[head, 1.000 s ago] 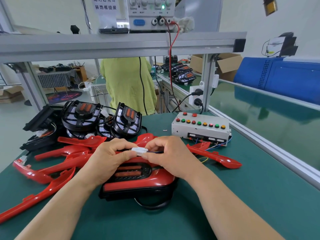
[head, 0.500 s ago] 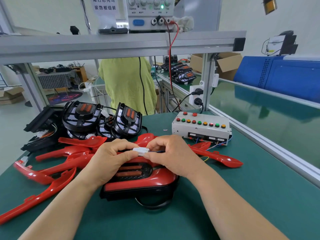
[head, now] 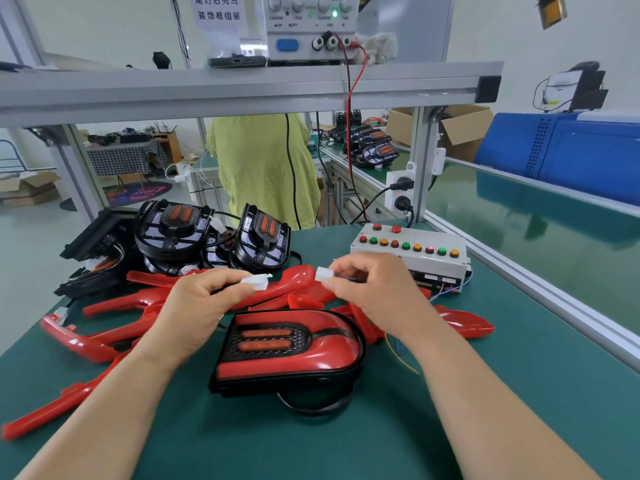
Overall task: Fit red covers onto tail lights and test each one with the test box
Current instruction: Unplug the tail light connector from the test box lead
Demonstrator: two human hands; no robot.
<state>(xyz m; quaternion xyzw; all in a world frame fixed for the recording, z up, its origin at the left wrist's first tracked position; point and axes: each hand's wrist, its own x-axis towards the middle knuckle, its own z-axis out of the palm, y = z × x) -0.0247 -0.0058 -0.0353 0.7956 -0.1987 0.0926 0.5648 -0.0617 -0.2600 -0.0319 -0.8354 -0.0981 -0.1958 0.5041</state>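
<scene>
Both hands are up over the green table and both are busy. The left hand pinches a white plug between thumb and fingertips, with the other fingers curled under. The right hand pinches a second, smaller white plug the same way. The two plugs point at each other with a clear gap between them, not touching. Thin wires run from the right-hand plug back towards the test box, which sits just behind that hand with its row of red, green and yellow buttons facing up. Right below the hands, between the forearms, lies a tail light flat on the table with its red cover on and two orange strips showing in the black grille. Its black cable loops out at the near edge. Loose red covers sprawl to the left and behind it, and one more pokes out on the right. Further back on the left, bare black tail lights are stacked in a heap. On the shelf above stands a power supply with a green lamp lit, and a person in a yellow-green top stands beyond the bench.
</scene>
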